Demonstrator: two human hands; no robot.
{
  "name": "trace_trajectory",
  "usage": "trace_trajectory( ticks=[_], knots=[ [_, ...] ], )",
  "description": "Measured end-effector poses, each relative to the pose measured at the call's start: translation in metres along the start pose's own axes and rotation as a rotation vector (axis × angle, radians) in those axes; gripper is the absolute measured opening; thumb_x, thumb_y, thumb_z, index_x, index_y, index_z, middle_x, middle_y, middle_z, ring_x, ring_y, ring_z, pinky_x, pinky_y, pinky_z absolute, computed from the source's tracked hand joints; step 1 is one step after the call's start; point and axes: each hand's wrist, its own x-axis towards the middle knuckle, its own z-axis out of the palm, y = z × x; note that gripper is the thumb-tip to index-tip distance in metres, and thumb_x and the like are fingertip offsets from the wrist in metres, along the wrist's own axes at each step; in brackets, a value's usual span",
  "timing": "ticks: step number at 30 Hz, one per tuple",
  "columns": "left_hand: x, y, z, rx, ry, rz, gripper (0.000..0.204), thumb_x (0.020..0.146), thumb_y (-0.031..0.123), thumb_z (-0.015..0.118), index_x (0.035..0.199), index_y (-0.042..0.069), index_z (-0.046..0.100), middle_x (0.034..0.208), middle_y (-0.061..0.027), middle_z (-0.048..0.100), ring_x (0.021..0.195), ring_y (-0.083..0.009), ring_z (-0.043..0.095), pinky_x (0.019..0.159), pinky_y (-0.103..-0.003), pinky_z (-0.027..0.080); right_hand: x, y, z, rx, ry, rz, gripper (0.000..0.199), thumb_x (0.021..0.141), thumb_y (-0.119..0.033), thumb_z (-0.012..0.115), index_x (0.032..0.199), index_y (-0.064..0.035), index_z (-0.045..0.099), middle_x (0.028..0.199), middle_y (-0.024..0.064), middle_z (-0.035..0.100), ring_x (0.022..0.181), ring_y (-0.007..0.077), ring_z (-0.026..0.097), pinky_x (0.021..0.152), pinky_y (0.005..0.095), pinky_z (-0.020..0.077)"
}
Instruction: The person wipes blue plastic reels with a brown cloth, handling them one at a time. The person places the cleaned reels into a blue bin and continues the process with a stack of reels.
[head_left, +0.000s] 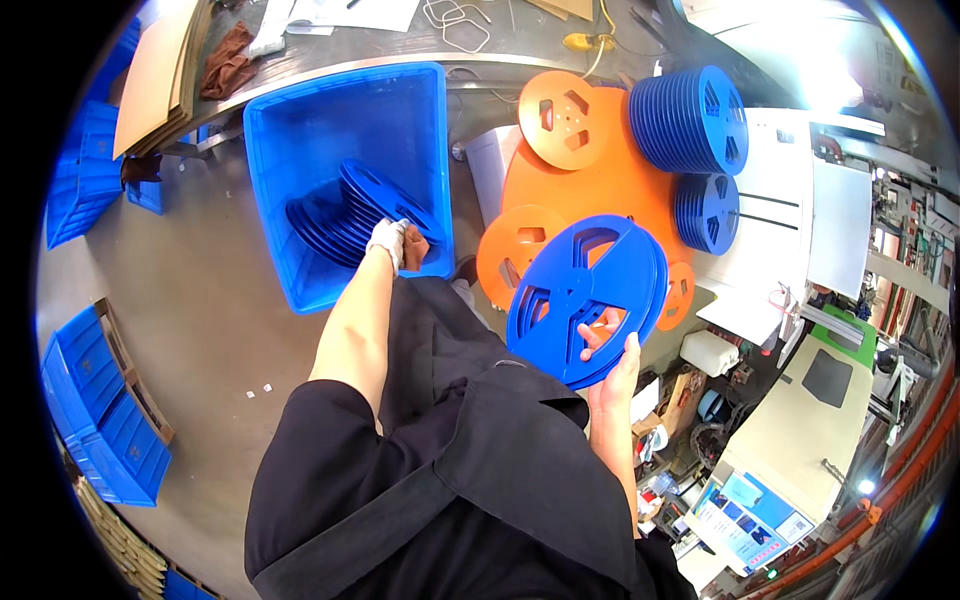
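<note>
My left hand (388, 240), in a whitish glove, reaches to the near side of a blue bin (345, 100). Its fingers close on what looks like a brown cloth (416, 248), beside a leaning row of blue reels (385, 190) inside the bin. Tilted in front of me, a few blue reels (575, 285) lie face to face in my right hand (610, 355). The right thumb presses the rim, and its fingers show through an opening. Behind them stands an orange rack plate (620, 175) with orange discs (562, 118).
Two stacks of blue reels (690, 120) sit at the rack's right side. A metal worktable (380, 40) holds papers and a cable. Cardboard sheets (155, 75) and blue crates (105, 400) stand to the left; a cream machine (800, 430) is at the right.
</note>
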Motion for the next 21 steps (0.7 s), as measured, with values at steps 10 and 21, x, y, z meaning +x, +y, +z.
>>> trace_trajectory(
  ticks=[10,21],
  knots=[
    [-0.094,0.015,-0.039,-0.053,-0.143,-0.021,0.015,0.089,0.02,0.051,0.084,0.009,0.06,0.075,-0.0049,0.064,0.059,-0.0203,0.057,0.054,-0.032,0.046,0.027,-0.033,-0.021,0.575,-0.115,0.013,0.035,0.093,-0.037,0.041,0.091,-0.0047,0.053,0.145,0.0193,0.039,0.05,0.0111,0.042,0.042,0.0238,0.034],
    [-0.271,0.172,0.052,0.505,0.088,1.515,0.03,0.092,0.011,0.057,0.121,0.001,0.056,0.1,-0.0127,0.065,0.08,-0.0242,0.062,0.07,-0.034,0.051,0.029,-0.011,-0.002,0.844,-0.563,0.089,0.037,0.093,-0.039,0.049,0.088,-0.0027,0.052,0.144,0.0198,0.042,0.044,0.0083,0.042,0.041,0.0213,0.0316]
  ],
)
